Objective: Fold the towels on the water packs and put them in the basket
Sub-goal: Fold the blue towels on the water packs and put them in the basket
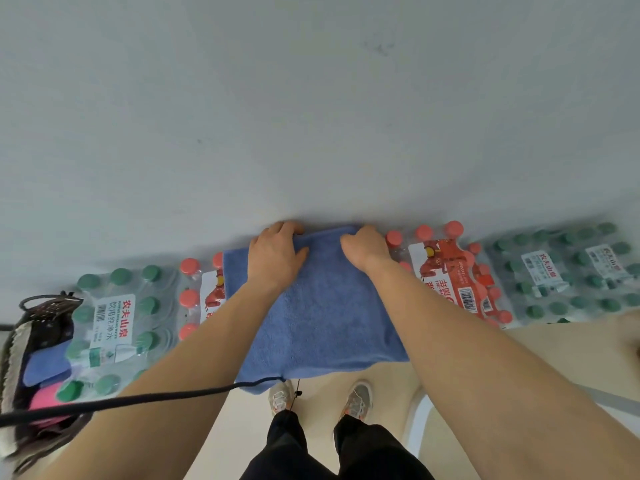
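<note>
Background: grey wall (311,98); water packs (117,323) line its foot.
Towel: blue towel (322,313) lies across the packs, near edge overhanging.
Left hand (275,254): fingers curled over the towel's far edge, thumb on top, pinching it.
Right hand (367,249): fingers curled together, gripping the same edge.
Basket (12,344): far left, beside the packs, holding folded towels.

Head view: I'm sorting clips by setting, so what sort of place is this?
Probably a storeroom or supply corner: shrink-wrapped water packs line a bare grey wall, a blue towel lies spread on them, and a basket stands on the left.
</note>
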{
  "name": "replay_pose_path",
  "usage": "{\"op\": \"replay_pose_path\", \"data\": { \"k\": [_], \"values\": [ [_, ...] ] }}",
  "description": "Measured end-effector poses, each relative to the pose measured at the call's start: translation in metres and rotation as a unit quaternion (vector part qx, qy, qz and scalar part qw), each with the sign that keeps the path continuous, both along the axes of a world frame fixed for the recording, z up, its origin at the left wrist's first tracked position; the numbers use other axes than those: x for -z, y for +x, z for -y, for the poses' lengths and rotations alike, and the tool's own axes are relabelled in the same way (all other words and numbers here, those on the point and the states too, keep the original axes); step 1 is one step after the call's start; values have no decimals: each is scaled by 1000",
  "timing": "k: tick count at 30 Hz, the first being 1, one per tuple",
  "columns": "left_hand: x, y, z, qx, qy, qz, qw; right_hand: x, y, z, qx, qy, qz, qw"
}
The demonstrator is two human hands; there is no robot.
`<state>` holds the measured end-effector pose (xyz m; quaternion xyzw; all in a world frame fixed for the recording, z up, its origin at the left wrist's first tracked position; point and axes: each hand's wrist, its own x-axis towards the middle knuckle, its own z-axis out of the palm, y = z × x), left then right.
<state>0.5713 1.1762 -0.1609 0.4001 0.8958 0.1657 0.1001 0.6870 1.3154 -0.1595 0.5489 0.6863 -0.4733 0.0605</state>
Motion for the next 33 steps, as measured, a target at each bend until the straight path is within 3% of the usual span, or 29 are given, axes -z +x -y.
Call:
{"op": "replay_pose_path", "data": {
  "k": [5,13,20,26,33],
  "values": [
    [-10,3,0,9,3,22,1000,-10,5,5,1,56,-23,998],
    [-33,13,-8,57,-35,97,993,-37,35,14,26,99,-153,983],
    [-53,31,-24,84,73,271,956,-48,49,25,12,104,-225,969],
    [-60,36,-18,61,106,252,960,-57,64,33,33,113,-241,964],
    [-68,41,-8,61,115,306,943,-59,66,43,49,134,-245,959]
  ]
}}
